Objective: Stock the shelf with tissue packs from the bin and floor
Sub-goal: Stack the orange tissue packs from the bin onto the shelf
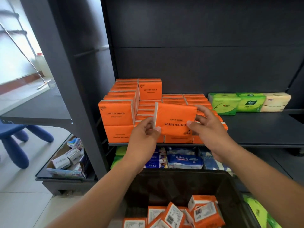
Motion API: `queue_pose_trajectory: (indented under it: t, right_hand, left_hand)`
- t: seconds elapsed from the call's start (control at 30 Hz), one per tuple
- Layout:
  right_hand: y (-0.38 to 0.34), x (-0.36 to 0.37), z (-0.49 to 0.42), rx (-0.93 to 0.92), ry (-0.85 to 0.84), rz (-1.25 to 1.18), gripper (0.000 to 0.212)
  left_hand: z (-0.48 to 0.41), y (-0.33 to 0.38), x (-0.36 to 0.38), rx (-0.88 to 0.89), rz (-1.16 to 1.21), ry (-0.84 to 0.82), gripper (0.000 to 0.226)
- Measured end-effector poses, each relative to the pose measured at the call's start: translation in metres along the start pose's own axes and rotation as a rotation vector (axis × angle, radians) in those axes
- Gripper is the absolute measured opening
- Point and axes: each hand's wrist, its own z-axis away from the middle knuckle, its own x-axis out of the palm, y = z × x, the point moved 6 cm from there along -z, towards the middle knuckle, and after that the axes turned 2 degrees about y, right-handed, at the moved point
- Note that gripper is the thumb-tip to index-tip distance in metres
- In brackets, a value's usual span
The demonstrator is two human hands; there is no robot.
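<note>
I hold one orange tissue pack (174, 116) upside down in front of the shelf, its "COTTON TISSUE" print inverted. My left hand (144, 137) pinches its lower left corner. My right hand (209, 127) grips its right end, thumb on the front face. Behind it, several orange packs (117, 116) stand stacked in rows on the dark shelf (263, 129), highest at the left. Below me the black bin (164, 183) holds several more orange packs (174, 216), lying loose with barcodes up.
Two green packs (223, 104) and a cream pack (274, 102) sit at the shelf's back right. Blue and white packs (182, 158) fill the lower shelf. A box of small cartons (67, 160) lies on a low ledge at left, beside a blue stool (14, 137). Green packs (258, 211) lie at bottom right.
</note>
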Motion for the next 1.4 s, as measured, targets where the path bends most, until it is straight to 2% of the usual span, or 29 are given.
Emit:
queue_pose_trajectory:
  t: [0.1, 0.2, 0.37, 0.5, 0.6, 0.73, 0.87, 1.27, 1.4]
  right_hand:
    - [-0.013, 0.008, -0.028, -0.036, -0.042, 0.027, 0.056]
    - [-0.019, 0.017, -0.057, -0.089, -0.067, 0.106, 0.049]
    - [-0.018, 0.026, -0.11, -0.102, -0.007, 0.107, 0.042]
    - [-0.005, 0.034, -0.151, -0.094, 0.043, 0.105, 0.042]
    - [0.007, 0.044, -0.176, -0.078, 0.051, 0.115, 0.041]
    - [0.023, 0.064, -0.204, -0.094, 0.044, 0.118, 0.042]
    - [0.04, 0.083, -0.224, -0.105, 0.032, 0.139, 0.048]
    - [0.045, 0.094, -0.24, -0.249, 0.011, 0.285, 0.048]
    - [0.042, 0.088, -0.24, -0.237, 0.011, 0.318, 0.055]
  left_hand:
    - [-0.018, 0.002, 0.003, 0.049, -0.038, 0.055, 0.027]
    - [-0.043, 0.001, 0.005, 0.069, -0.114, 0.117, 0.025]
    - [-0.082, 0.006, 0.015, 0.082, -0.309, 0.119, 0.041]
    - [-0.112, -0.003, 0.027, 0.056, -0.437, 0.129, 0.078]
    - [-0.128, -0.008, 0.032, 0.017, -0.563, 0.099, 0.094]
    - [-0.155, -0.022, 0.035, -0.055, -0.75, -0.008, 0.083]
    - [-0.178, -0.035, 0.037, -0.146, -0.818, -0.087, 0.072]
    - [-0.191, -0.042, 0.042, -0.186, -0.778, -0.037, 0.077]
    - [-0.193, -0.042, 0.043, -0.197, -0.789, -0.036, 0.078]
